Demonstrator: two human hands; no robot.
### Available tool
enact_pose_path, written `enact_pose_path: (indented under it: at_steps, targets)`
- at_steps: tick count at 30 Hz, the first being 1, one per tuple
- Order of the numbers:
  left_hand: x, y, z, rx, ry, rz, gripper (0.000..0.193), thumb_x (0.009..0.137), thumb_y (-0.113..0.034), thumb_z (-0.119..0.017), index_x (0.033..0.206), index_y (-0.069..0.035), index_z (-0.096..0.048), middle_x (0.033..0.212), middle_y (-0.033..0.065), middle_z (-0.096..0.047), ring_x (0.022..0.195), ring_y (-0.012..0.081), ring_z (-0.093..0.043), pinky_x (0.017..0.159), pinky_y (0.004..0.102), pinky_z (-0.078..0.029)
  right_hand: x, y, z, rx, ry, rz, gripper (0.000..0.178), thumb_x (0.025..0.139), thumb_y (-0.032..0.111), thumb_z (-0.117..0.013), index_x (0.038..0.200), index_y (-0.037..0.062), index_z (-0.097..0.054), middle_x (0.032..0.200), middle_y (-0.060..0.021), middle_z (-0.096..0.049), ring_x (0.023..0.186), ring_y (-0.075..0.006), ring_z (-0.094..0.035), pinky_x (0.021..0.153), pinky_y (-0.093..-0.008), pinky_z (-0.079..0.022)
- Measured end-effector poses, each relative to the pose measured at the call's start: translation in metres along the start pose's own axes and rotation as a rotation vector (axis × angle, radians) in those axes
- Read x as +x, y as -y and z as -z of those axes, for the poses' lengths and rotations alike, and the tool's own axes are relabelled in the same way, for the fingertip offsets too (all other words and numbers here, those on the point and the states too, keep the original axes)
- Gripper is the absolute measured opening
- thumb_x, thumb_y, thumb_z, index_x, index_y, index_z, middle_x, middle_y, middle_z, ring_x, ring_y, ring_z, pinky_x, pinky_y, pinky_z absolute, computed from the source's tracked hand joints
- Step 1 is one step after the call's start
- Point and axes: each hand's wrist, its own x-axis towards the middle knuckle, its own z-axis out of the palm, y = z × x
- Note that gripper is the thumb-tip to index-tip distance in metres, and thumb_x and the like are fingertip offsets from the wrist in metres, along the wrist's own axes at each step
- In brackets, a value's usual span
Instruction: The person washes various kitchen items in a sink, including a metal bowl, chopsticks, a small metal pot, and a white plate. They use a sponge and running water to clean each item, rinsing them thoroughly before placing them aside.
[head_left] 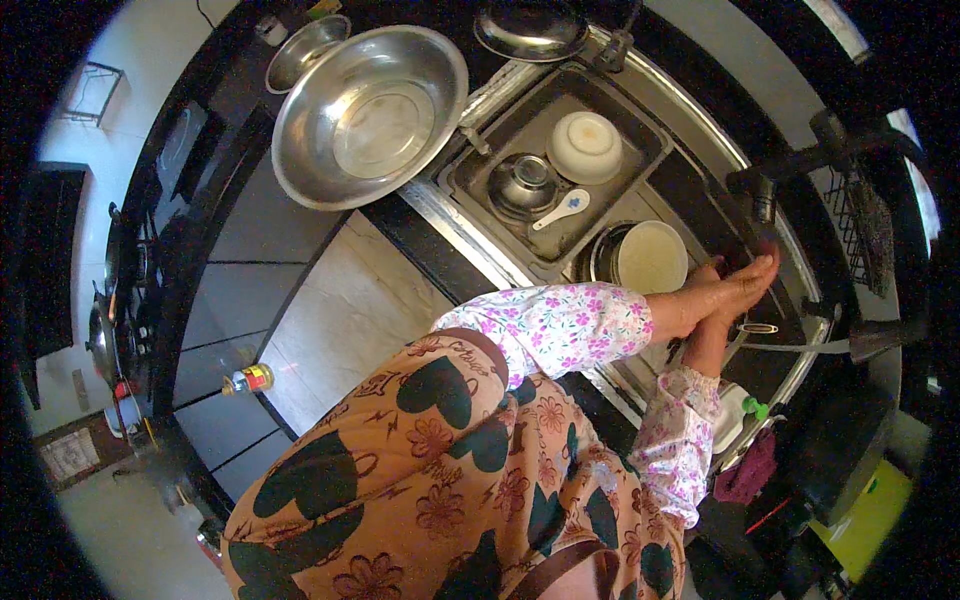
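Overlapping near the tap (764,203), both hands (735,290) sit just right of the cream bowl (652,258) at the sink (620,98); can't tell from here whether they hold anything.

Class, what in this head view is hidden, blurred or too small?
In the head view:
Whether the hands hold anything: overlapping, they hide their palms.
Inside the upturned white bowl: its base hides it.
Inside the round vessel: the pale bowl partly covers it.
Print on the yellow-labelled container: too small.
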Motion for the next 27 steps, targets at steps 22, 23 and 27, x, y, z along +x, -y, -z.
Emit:
enact_pose_path:
  at_steps: [22, 23, 27]
  targets:
    - [0.005, -0.325, 0.178, 0.859, -0.280, -1.122, 0.030, 0.084, -0.020, -0.059, 0.059, -0.010, -0.045, 0.057, -0.0005, -0.046, 0.052, 0.0082, -0.037, 0.049, 0.0234, -0.027, -0.029, -0.126, 0.080, -0.253, 0.430, -0.561, 0.021, 0.085, 0.017, -0.055, 0.102, 0.0047, -0.056, 0.091, -0.0066, -0.061, 0.079, -0.0156, -0.058, 0.067, -0.0281, -0.049]
    - [0.023, -0.278, 0.176, 0.982, -0.438, -1.168, 0.030, 0.085, -0.018, -0.060, 0.059, -0.011, -0.047, 0.061, -0.0011, -0.049, 0.056, 0.0074, -0.041, 0.052, 0.0229, -0.033, -0.029, -0.154, 0.109, -0.367, 0.436, -0.569, 0.023, 0.084, 0.019, -0.056, 0.102, 0.0051, -0.056, 0.090, -0.0074, -0.061, 0.076, -0.0163, -0.059, 0.067, -0.0297, -0.049]
    - [0.035, -0.234, 0.204, 1.911, -0.101, -1.190, 0.013, 0.078, -0.009, -0.067, 0.079, -0.001, -0.058, 0.082, 0.0074, -0.060, 0.073, 0.0165, -0.056, 0.064, 0.0269, -0.043, -0.029, -0.203, 0.142, -0.650, 0.500, -0.385, 0.029, 0.079, 0.023, -0.059, 0.103, 0.0074, -0.057, 0.089, -0.0132, -0.062, 0.078, -0.0252, -0.061, 0.070, -0.0356, -0.047]
